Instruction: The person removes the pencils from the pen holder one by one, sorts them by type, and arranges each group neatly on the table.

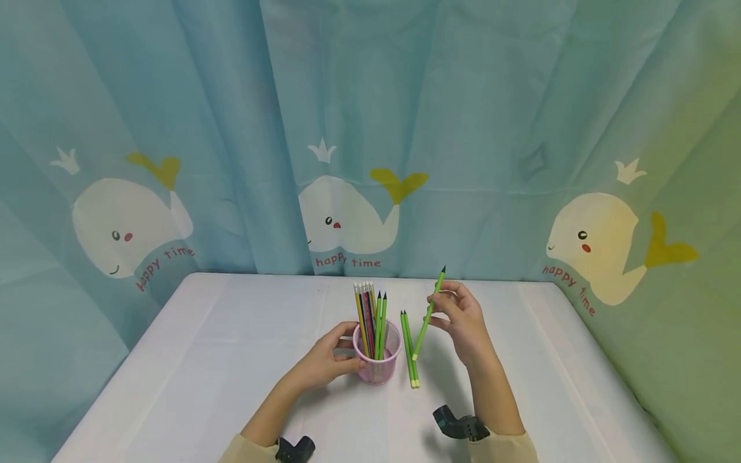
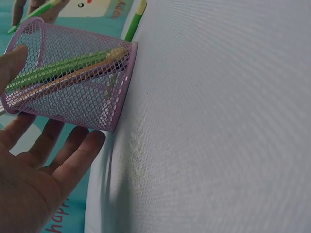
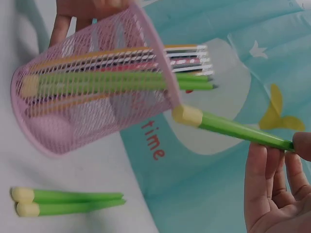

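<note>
Right of the pink mesh cup [image 1: 384, 373], the right hand [image 1: 462, 318] pinches one green pencil [image 1: 422, 334] on its upper half between thumb and fingertips, gap no wider than the pencil itself. Pencil slants, dark tip up, pale end down, in the air above the white table [image 1: 202, 366]. Head view shows the pale end just beside the cup rim, apart from it; right wrist view overlaps the two, likely only line of sight.

The left hand [image 1: 324, 363] grasps the cup's left side, spread about as wide as the cup: thumb on the near wall, fingers round the far side. Hold looks light. Cup stands upright on the table.

Risks, my judgement: pinch is high, so the pale end could swing and clip the rim; with a light left hold that knock could tip or slide the cup. A weak pinch could let the pencil twist or drop. Dipping too low on this side could catch the two loose green pencils [image 3: 73, 196] and set them rolling.

Those two lie side by side on the table, right of the cup. Inside it: two upright green pencils [image 1: 383, 328], tips up, and a bunch of darker and yellow pencils [image 1: 366, 318], eraser ends up. Behind everything, a whale-print curtain [image 1: 463, 128].
</note>
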